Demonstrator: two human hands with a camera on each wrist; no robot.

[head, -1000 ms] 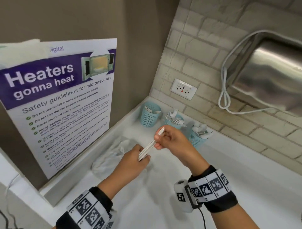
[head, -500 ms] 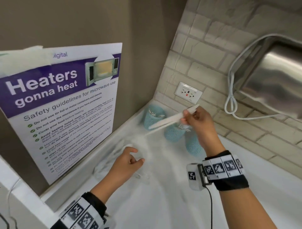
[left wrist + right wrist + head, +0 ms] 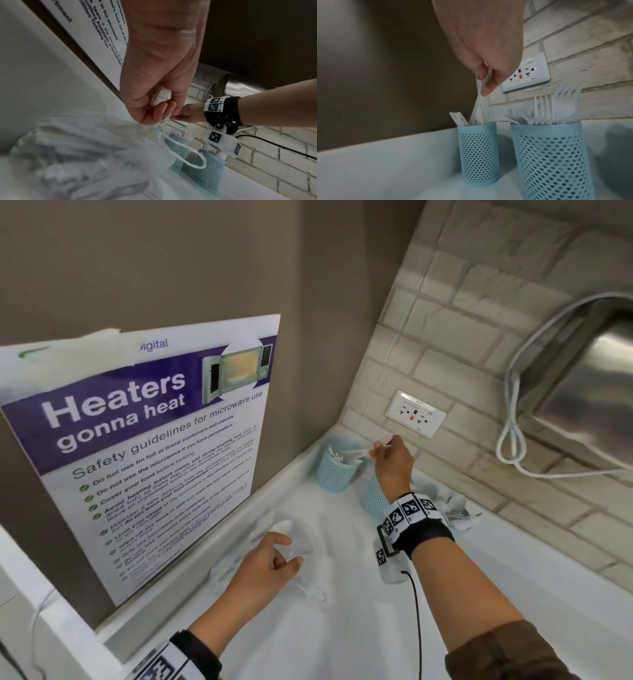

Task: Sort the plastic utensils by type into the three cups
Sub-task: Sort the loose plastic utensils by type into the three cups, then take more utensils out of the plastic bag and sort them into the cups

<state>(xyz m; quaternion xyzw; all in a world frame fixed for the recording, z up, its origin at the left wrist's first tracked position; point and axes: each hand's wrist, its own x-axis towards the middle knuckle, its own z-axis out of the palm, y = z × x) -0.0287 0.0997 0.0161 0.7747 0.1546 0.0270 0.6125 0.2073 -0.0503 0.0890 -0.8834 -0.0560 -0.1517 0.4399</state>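
1. Right hand (image 3: 488, 44): thumb and fingers pinch the upper end of white plastic utensils (image 3: 478, 104), type not discernible; their lower ends are inside the corner cup (image 3: 478, 152).
2. Corner cup: light blue, perforated, upright in the table's far left corner; further white utensils stand in it.
3. Middle cup (image 3: 551, 162): same make, just beside the corner cup along the table's back edge; it carries white forks (image 3: 544, 111), tines up.
4. Third cup (image 3: 204, 171): next along the back edge, holding white utensils, type unclear.
5. Left hand (image 3: 265, 568): fingers loosely curled, gripping nothing discernible, over a crumpled clear plastic bag (image 3: 82, 152) near the table's left edge.
6. Table (image 3: 342, 638): white.
7. Surroundings: microwave safety poster (image 3: 144, 446) at the left wall; power outlet (image 3: 415, 418) on the brick wall behind the cups.
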